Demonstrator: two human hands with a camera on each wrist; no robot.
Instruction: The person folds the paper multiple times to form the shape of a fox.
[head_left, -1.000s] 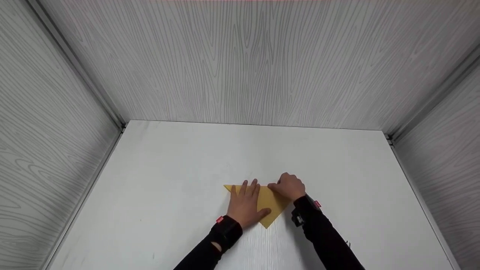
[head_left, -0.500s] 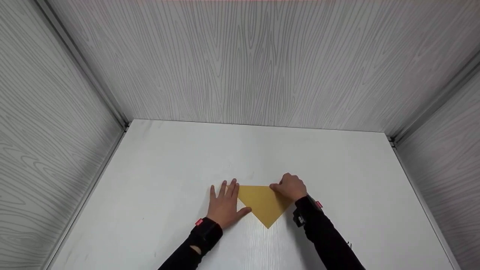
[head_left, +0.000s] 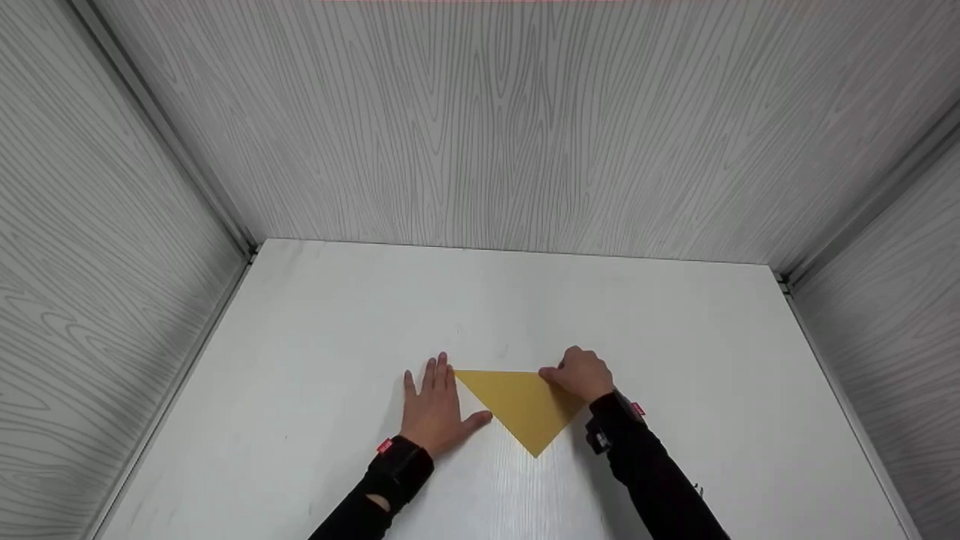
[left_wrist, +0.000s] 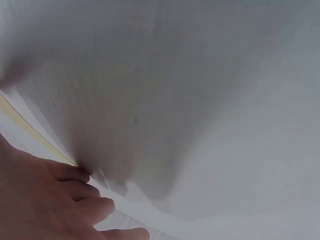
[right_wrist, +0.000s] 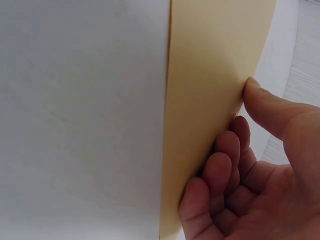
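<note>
A folded yellow paper (head_left: 514, 405) lies on the white table as a triangle, one corner pointing toward me and its straight long edge at the far side. The right hand (head_left: 583, 376) grips its right end, thumb at the long edge and the other fingers curled; that corner is hidden beneath the hand. In the right wrist view the fingertips of the right hand (right_wrist: 250, 165) meet the paper (right_wrist: 207, 75). Spread flat beside the paper's left corner is the left hand (head_left: 431, 420), its thumb tip by the slanting edge. The left wrist view has the left hand (left_wrist: 55, 200) next to a thin strip of paper (left_wrist: 30, 130).
The white table (head_left: 337, 322) is bounded by a grey wood-grain back panel (head_left: 480, 127) and side panels (head_left: 112, 262) at left and right. Black bands sit on both wrists, over dark sleeves (head_left: 660, 480).
The left hand has slid leftward along the paper's long edge, off its middle to beyond the left corner, uncovering the triangle. The right hand has kept its hold at the right end.
</note>
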